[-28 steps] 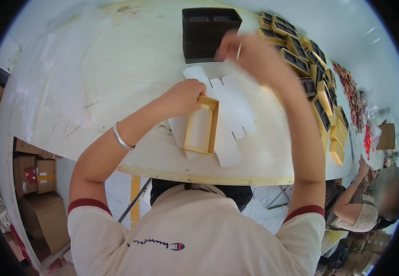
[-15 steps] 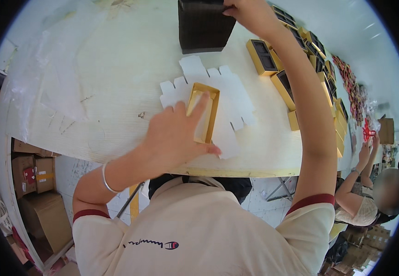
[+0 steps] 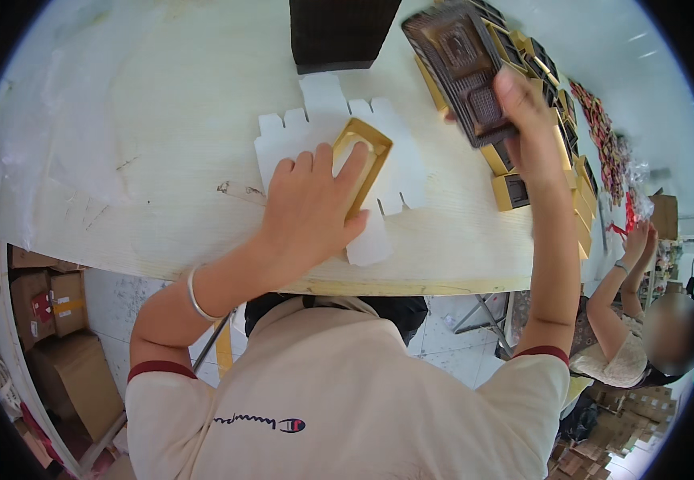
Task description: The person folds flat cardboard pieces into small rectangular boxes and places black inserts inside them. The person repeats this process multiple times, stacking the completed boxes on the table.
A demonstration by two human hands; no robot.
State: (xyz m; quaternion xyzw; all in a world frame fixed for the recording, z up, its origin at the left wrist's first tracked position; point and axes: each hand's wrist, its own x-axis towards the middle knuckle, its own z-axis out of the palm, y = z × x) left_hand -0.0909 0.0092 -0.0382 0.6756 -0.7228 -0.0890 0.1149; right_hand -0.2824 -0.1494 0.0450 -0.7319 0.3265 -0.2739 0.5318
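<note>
A small gold box (image 3: 379,162), open at the top, sits on flat white die-cut card (image 3: 403,160) on the table. My left hand (image 3: 307,204) grips its near left side, index finger reaching inside and thumb by the near end. Up to the right, my right hand (image 3: 527,120) holds a dark brown plastic tray (image 3: 453,68) with moulded compartments, tilted above the table. The fingers behind the tray are mostly hidden. Beyond the card stands a tall dark brown stack (image 3: 339,36), its top cut off by the picture's edge.
Several gold boxes with dark inserts (image 3: 513,192) crowd the table's right side. Clear plastic film (image 3: 83,120) lies at the left. Cardboard boxes (image 3: 75,384) fill a shelf below left. Another person (image 3: 619,336) works at the far right with red material.
My right hand has left the dark stack and come right and nearer, now carrying a brown tray. My left hand stays at the gold box, which has turned slightly clockwise.
</note>
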